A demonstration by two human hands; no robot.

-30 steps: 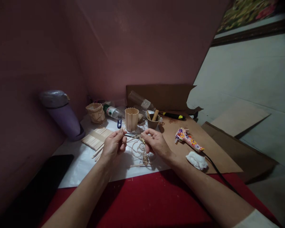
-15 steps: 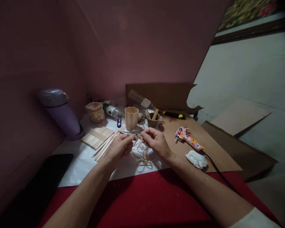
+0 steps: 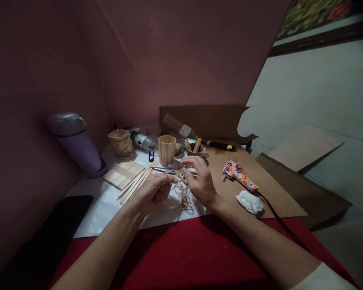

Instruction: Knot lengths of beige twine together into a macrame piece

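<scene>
My left hand (image 3: 155, 190) is closed in a pinch on the twine (image 3: 184, 197), whose loose loops lie tangled on the white sheet below. To its right, my right hand (image 3: 201, 181) has thumb and fingers apart, over the gold handles of the scissors (image 3: 163, 170). The dark blades point left, just beyond my left fingertips. Behind the hands stands an upright cup of craft sticks (image 3: 167, 151). Loose craft sticks (image 3: 135, 187) and a banded bundle of them (image 3: 124, 174) lie left of my left hand.
A floral glue gun (image 3: 240, 176) and a white wad (image 3: 249, 202) rest on cardboard (image 3: 278, 201) at right. Farther back are a small pot with sticks (image 3: 195, 150), a yellow-black cutter (image 3: 220, 146), plastic bottles (image 3: 142, 141) and a twine-trimmed cup (image 3: 121, 143). A purple tumbler (image 3: 78, 149) stands left.
My right hand has opened from its pinch and lifted its fingers, and the gold scissor handles now show beneath it. My left hand stays pinched, slightly lower.
</scene>
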